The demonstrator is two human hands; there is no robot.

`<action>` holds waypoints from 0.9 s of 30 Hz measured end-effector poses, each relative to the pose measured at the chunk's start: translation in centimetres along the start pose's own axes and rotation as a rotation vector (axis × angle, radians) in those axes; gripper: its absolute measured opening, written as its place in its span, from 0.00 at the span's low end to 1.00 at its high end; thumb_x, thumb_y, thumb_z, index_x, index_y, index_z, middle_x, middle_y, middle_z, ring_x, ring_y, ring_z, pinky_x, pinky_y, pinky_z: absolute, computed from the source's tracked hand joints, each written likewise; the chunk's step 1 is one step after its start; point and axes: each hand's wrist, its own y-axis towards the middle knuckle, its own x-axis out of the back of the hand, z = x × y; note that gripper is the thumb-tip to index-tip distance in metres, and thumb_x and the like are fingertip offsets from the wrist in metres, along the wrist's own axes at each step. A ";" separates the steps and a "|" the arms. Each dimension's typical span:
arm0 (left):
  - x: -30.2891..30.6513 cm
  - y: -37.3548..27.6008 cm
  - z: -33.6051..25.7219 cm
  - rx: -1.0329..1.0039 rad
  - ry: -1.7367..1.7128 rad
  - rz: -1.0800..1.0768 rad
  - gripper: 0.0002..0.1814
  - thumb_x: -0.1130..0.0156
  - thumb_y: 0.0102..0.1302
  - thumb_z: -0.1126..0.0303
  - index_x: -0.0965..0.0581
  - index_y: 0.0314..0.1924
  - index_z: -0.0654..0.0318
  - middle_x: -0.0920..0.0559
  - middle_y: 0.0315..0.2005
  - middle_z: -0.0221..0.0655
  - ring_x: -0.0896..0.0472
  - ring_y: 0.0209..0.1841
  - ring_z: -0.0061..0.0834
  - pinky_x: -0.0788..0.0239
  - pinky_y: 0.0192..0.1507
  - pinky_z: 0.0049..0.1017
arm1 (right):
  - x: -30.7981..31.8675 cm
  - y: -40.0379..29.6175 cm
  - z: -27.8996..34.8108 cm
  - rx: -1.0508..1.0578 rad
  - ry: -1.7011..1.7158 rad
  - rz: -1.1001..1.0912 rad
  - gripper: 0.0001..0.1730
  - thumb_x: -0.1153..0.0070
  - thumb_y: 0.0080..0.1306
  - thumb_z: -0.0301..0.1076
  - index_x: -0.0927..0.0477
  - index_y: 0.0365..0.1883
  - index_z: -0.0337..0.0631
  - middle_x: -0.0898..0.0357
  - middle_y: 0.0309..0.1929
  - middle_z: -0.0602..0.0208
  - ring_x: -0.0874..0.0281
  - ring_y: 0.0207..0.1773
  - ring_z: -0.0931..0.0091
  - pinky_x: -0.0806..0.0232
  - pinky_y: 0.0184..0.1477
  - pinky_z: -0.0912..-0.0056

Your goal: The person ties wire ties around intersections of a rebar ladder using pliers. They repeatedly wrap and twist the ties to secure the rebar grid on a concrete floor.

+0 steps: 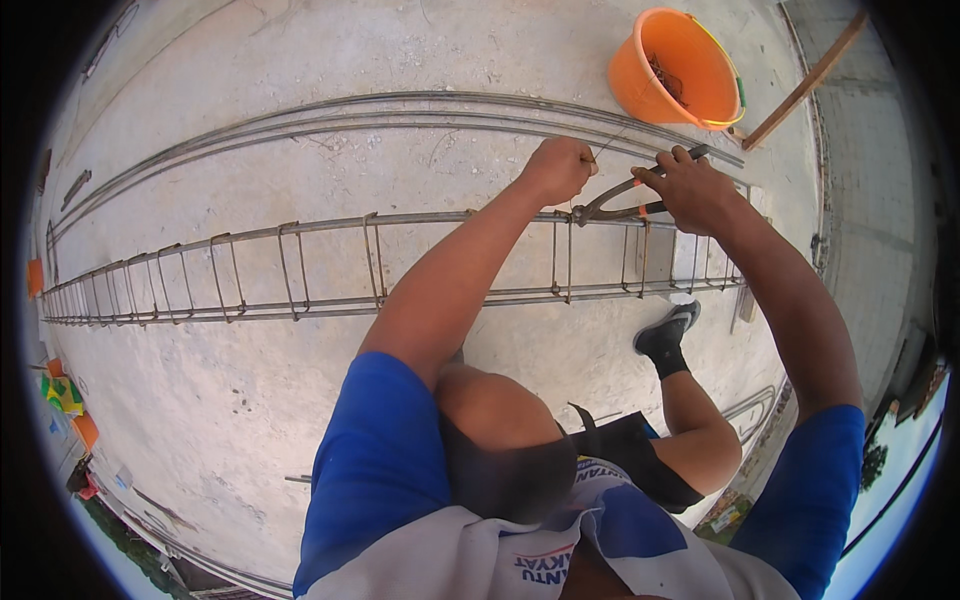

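Observation:
A long cage of steel reinforcing bars [337,224] with square stirrups [282,259] stretches across the concrete floor before me. My right hand [697,191] grips the spread handles of a pair of end-cutting nippers [611,201]. Their jaws touch the cage's upper bar beside a stirrup. Closed above that same bar, my left hand [561,171] pinches a thin tie wire [609,142] between thumb and fingers. Part of the wire runs down from the fingers toward the nipper jaws; another length sticks up to the right.
An orange bucket [626,79] holding thin wire stands at the far right. Several loose steel bars [360,118] lie beyond the cage. A wooden post [806,82] leans near the wall [862,195] on the right. My foot [667,334] is close to the cage's right end.

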 end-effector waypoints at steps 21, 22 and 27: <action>-7.5 -1.1 -1.9 -0.097 -0.026 -0.029 0.26 0.31 0.49 0.55 0.25 0.43 0.66 0.16 0.34 0.46 0.16 0.42 0.46 0.25 0.45 0.36 | 6.3 2.7 -0.2 -0.086 0.307 0.479 0.17 0.26 0.49 0.42 0.14 0.32 0.40 0.16 0.26 0.65 0.15 0.32 0.69 0.23 0.34 0.60; -7.6 -0.9 -1.7 -0.117 0.018 -0.025 0.25 0.30 0.49 0.55 0.25 0.40 0.66 0.16 0.32 0.45 0.16 0.39 0.45 0.25 0.44 0.35 | 6.2 2.7 -0.2 -0.100 0.345 0.513 0.18 0.25 0.48 0.42 0.14 0.32 0.40 0.17 0.25 0.65 0.15 0.32 0.70 0.23 0.35 0.60; -4.9 1.0 -1.9 -0.014 0.089 0.174 0.21 0.33 0.55 0.58 0.25 0.41 0.69 0.19 0.31 0.37 0.19 0.33 0.27 0.28 0.38 0.30 | 3.3 0.7 0.9 0.065 -0.226 -0.497 0.15 0.33 0.55 0.38 0.16 0.41 0.45 0.17 0.38 0.66 0.19 0.49 0.68 0.32 0.56 0.57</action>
